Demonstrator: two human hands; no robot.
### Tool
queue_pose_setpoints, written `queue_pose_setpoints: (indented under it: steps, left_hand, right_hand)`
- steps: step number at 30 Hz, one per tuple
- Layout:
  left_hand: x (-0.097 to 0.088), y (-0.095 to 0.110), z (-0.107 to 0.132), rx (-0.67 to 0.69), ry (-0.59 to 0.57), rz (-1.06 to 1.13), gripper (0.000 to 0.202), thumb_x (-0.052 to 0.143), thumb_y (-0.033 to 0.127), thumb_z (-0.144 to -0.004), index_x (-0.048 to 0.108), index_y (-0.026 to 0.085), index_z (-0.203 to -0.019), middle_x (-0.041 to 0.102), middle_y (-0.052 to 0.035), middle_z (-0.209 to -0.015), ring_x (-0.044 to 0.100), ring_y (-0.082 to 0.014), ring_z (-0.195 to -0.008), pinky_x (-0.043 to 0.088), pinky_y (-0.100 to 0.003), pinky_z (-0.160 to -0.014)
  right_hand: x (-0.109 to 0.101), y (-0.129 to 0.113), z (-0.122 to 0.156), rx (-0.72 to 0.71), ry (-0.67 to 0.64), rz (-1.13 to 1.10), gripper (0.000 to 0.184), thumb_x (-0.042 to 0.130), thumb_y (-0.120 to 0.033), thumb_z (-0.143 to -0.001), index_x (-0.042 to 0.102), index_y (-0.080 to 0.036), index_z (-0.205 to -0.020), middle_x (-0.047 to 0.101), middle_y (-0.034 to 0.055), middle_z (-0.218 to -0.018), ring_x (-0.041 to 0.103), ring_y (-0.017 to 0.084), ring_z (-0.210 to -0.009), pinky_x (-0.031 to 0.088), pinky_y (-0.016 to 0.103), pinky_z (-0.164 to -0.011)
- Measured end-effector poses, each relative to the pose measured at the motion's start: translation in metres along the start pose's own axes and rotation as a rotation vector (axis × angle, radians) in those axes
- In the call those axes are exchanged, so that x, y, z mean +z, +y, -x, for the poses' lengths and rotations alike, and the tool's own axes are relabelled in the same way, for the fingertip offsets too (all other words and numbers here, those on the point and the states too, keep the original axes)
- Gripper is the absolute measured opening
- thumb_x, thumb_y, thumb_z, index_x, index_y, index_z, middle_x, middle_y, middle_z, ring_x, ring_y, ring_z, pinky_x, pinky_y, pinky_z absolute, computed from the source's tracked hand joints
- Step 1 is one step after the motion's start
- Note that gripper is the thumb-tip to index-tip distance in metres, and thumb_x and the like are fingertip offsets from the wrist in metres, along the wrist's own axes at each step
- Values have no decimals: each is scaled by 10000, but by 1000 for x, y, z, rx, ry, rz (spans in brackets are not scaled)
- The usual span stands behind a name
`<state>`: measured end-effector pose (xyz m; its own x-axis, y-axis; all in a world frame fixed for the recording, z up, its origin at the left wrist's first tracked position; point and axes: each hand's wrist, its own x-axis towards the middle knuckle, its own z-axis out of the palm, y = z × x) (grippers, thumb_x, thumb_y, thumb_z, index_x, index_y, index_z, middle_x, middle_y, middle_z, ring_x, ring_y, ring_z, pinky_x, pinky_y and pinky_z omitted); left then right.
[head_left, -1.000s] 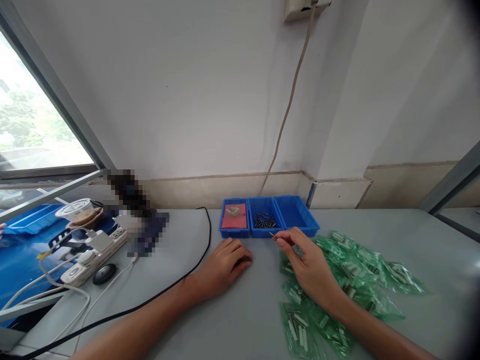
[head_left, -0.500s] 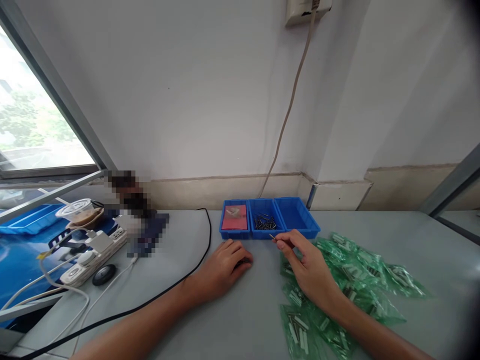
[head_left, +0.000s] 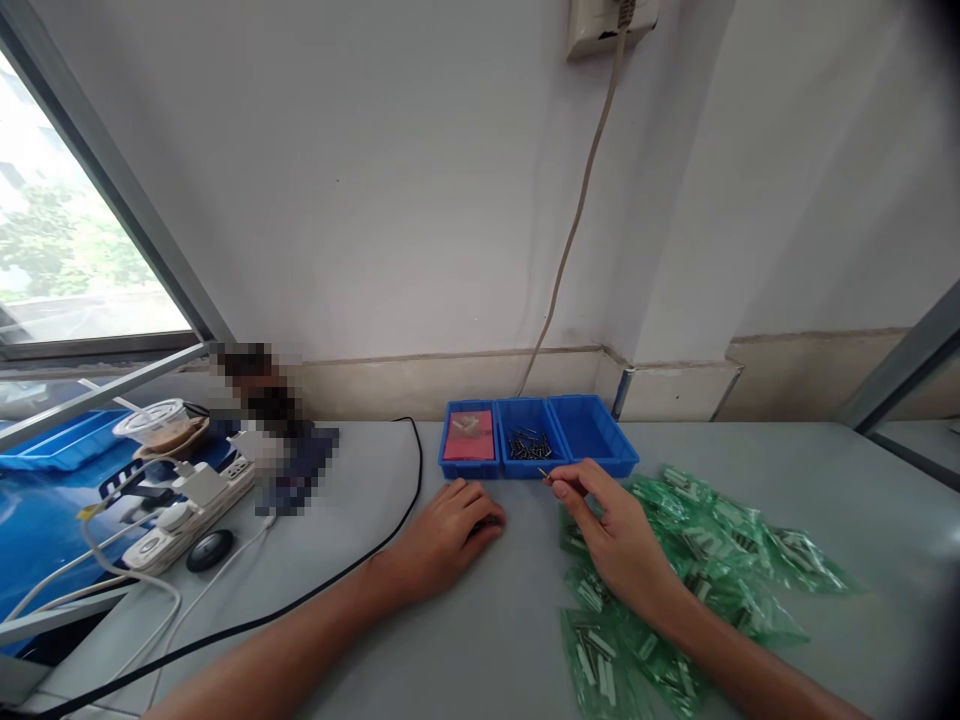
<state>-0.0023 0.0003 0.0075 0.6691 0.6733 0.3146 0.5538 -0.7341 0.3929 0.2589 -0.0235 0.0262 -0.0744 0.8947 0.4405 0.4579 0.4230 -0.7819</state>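
Note:
My right hand pinches a small, thin screw between thumb and fingertips, just in front of the blue bins. Resting on the grey table, my left hand has its fingers curled in; a dark spot shows at the fingertips, and what they hold, if anything, is hidden. The middle blue bin contains a heap of dark metal screws. In the left blue bin, small pale pieces lie on a red sheet. Several green plastic bags of metal and white parts lie around and under my right forearm.
The right blue bin stands against the others. A black cable crosses the table beneath my left forearm. To the left are a power strip, a black computer mouse, white cords and a lidded cup. A wall rises behind the bins.

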Motion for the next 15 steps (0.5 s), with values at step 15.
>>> queue_pose_setpoints:
  steps: [15]
  left_hand:
    - [0, 0, 0, -9, -7, -1, 91, 555, 240, -1109, 642, 223, -1126, 652, -38, -1070, 558, -214, -999, 449, -345, -904]
  right_hand:
    - [-3, -4, 0, -66, 2, 52, 153, 580, -332, -1066, 694, -247, -1010, 635, 43, -934, 607, 232, -844, 504, 354, -790]
